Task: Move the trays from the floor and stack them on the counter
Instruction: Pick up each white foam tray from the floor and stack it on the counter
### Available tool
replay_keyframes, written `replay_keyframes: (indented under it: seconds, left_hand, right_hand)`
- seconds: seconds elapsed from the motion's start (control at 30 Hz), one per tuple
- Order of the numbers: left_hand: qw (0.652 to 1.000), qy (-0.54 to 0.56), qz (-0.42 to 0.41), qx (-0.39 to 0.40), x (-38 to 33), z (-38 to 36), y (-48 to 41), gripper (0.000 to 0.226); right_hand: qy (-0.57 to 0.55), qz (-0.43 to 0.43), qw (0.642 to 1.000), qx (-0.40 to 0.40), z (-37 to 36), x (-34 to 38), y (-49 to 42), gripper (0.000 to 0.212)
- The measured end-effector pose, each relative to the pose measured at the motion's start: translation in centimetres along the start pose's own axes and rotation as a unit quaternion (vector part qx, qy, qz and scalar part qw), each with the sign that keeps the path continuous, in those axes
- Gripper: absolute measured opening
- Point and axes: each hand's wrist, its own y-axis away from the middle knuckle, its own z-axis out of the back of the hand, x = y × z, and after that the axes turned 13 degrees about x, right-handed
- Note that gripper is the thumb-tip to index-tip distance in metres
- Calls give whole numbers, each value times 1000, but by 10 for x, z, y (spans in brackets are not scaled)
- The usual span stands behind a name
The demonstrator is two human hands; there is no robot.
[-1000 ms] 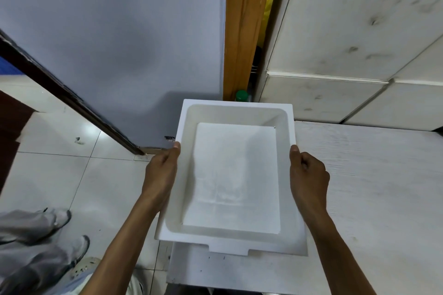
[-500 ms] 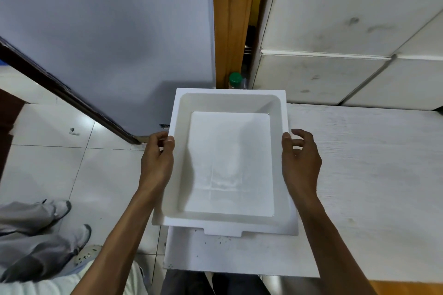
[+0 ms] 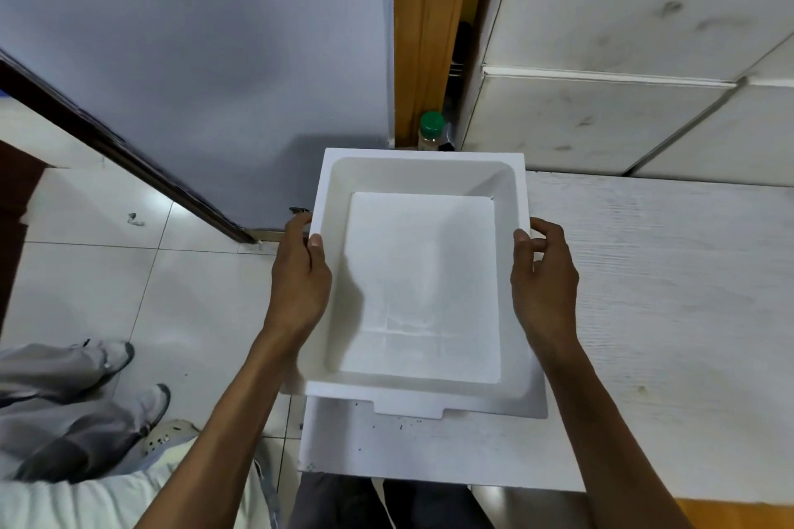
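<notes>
Left hand (image 3: 300, 279) and right hand (image 3: 543, 283) grip a white tray (image 3: 423, 283) over the counter (image 3: 666, 314).

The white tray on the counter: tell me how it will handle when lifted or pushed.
The white tray looks like moulded foam, so probably light for its size and fairly stiff. The left hand and right hand grip its thin side rims, which might dent or snap if squeezed. It overhangs the counter edge, so a leftward push could tip it.

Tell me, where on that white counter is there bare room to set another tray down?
The counter is bare to the right of the tray, from the right hand back to the tiled wall. A narrow bare strip runs along the near edge. It is crowded at the left corner, where the tray overhangs the edge beside the left hand and a green-capped bottle.
</notes>
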Motion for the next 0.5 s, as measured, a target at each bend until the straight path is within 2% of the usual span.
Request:
replay_keyframes:
  seconds: [0.2,0.4,0.5]
  left_hand:
    - [999,-18,-30,8,2,0,-2,34]
    - [993,100,48,42,-1,10,1,37]
    - [987,135,74,41,2,22,4,39]
  right_hand:
    - [39,21,999,7,-1,-1,0,26]
    - [26,20,999,-34,3,8,12,37]
    - [62,86,991,-87,7,25,21,39]
